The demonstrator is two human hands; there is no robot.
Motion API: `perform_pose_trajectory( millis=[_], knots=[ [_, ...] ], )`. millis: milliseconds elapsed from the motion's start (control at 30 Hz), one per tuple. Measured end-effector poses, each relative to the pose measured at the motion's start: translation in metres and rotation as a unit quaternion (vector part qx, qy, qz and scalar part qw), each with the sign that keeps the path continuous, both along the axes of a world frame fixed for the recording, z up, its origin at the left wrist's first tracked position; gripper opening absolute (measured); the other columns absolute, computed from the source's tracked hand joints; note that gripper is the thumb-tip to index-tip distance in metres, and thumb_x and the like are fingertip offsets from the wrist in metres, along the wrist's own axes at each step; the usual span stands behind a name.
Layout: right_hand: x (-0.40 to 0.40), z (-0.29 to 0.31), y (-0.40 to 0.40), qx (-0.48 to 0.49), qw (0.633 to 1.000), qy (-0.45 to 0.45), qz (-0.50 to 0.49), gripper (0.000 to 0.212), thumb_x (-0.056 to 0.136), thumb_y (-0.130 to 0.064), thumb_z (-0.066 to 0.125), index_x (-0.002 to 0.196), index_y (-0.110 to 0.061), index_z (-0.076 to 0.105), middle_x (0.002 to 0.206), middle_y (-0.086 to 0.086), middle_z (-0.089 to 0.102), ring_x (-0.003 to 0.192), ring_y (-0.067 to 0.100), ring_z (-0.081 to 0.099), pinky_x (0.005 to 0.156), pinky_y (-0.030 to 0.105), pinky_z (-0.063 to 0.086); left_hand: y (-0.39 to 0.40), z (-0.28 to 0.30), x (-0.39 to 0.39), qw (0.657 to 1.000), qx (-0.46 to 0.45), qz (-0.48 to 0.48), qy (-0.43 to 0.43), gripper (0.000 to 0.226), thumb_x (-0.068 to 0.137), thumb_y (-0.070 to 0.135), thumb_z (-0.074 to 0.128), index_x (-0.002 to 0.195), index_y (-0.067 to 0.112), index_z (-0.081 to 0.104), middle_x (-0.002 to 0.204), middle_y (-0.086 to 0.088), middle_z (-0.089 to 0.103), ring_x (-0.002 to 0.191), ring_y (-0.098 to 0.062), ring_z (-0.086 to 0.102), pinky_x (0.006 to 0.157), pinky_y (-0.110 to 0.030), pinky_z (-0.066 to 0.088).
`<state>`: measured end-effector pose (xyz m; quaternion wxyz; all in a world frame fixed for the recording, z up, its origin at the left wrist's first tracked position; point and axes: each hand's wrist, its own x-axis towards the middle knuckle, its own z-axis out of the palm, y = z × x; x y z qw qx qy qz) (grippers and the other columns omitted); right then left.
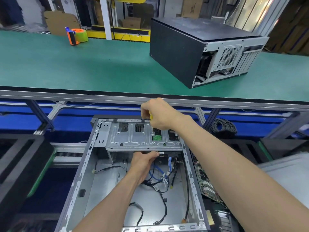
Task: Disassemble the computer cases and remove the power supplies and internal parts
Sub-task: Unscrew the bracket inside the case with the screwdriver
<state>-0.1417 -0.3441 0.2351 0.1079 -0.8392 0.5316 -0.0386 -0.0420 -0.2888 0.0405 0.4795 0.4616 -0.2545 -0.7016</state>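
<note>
The right hand [158, 114] is gripping a yellow-handled screwdriver [151, 117], its fingers curled round the handle, and is holding the tool nearly upright so that the thin shaft is running straight down to a screw [152, 133] on the top face of the metal drive cage [143, 137]. That vertical line from handle to screw is what the next move is turning on: the tip is sitting on or just at the screw head, though whether it is properly seated is too small to tell. The drive cage is lying across the far end of the open computer case [83, 173], its long axis running left to right, with a green circuit board [157, 137] showing through a cutout just beside the screw. The left hand [143, 162] is reaching in from below and is gripping the near lower edge of the cage, thumb on the front lip and fingers curled underneath, probably steadying it against the turning force. The right hand is therefore the one working from above and the left is bracing from the near side. Loose cables [158, 180] are trailing over the case floor below the left wrist. A second, closed computer case [177, 51] is lying on the green workbench [83, 64] well beyond, untouched.
</note>
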Motion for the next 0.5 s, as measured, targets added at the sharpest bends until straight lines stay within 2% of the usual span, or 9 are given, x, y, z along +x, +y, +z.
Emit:
perform_pose_trajectory(
  millis=[100, 167, 267, 367, 433, 500],
  knots=[
    [0.0008, -0.0043, -0.0009, -0.080, 0.994, 0.057, -0.047, 0.016, 0.085, -0.028, 0.062, 0.096, -0.018, 0.055, 0.094, 0.002, 0.050, 0.085, 0.029, 0.052, 0.068, 0.037, 0.036, 0.0003, -0.0006, -0.0003, 1.000, -0.002, -0.004, -0.003, 0.009, 0.082, -0.011, 0.071, 0.086, -0.009, 0.064, 0.080, -0.019, 0.073, 0.082, -0.026, 0.074, 0.076, -0.024, 0.058],
    [0.0016, -0.0047, -0.0026, -0.103, 0.986, 0.102, -0.081, 0.029, 0.097, -0.043, 0.054, 0.090, -0.015, 0.046, 0.088, 0.006, 0.043, 0.080, 0.032, 0.045, 0.070, 0.040, 0.035, 0.0000, -0.0003, 0.0000, 1.000, -0.002, -0.005, -0.005, 0.009, 0.082, -0.011, 0.071, 0.086, -0.009, 0.064, 0.080, -0.019, 0.073, 0.082, -0.026, 0.074, 0.076, -0.024, 0.058],
    [0.0011, -0.0046, -0.0047, -0.079, 0.990, 0.089, -0.073, 0.023, 0.102, -0.029, 0.053, 0.089, -0.012, 0.044, 0.085, 0.007, 0.038, 0.081, 0.034, 0.042, 0.070, 0.040, 0.036, -0.0005, -0.0007, -0.0001, 1.000, 0.003, -0.003, 0.004, 0.011, 0.082, -0.012, 0.071, 0.088, -0.010, 0.062, 0.083, -0.021, 0.071, 0.083, -0.027, 0.073, 0.077, -0.024, 0.058],
    [0.0000, -0.0045, -0.0076, -0.043, 0.996, 0.062, -0.039, 0.002, 0.091, -0.009, 0.056, 0.093, -0.010, 0.055, 0.099, 0.012, 0.052, 0.085, 0.035, 0.050, 0.070, 0.040, 0.043, -0.0003, -0.0011, -0.0003, 1.000, 0.004, -0.003, 0.006, 0.012, 0.082, -0.012, 0.070, 0.091, -0.013, 0.063, 0.087, -0.023, 0.072, 0.086, -0.029, 0.073, 0.078, -0.025, 0.058],
    [0.0008, -0.0004, -0.0068, -0.027, 0.999, 0.042, -0.008, 0.017, 0.081, 0.000, 0.056, 0.090, -0.014, 0.060, 0.097, 0.006, 0.056, 0.091, 0.032, 0.055, 0.070, 0.037, 0.046, 0.0000, -0.0003, -0.0001, 1.000, 0.003, -0.004, 0.005, 0.013, 0.082, -0.011, 0.070, 0.093, -0.014, 0.064, 0.088, -0.024, 0.072, 0.087, -0.030, 0.073, 0.078, -0.026, 0.058],
    [0.0005, 0.0012, -0.0048, -0.013, 1.000, 0.024, 0.009, 0.026, 0.077, 0.001, 0.057, 0.091, -0.020, 0.061, 0.087, -0.005, 0.052, 0.089, 0.026, 0.055, 0.066, 0.033, 0.041, -0.0002, 0.0005, -0.0002, 1.000, 0.003, -0.004, 0.004, 0.013, 0.082, -0.012, 0.070, 0.093, -0.015, 0.064, 0.087, -0.024, 0.072, 0.087, -0.030, 0.073, 0.078, -0.026, 0.058]
  ],
)
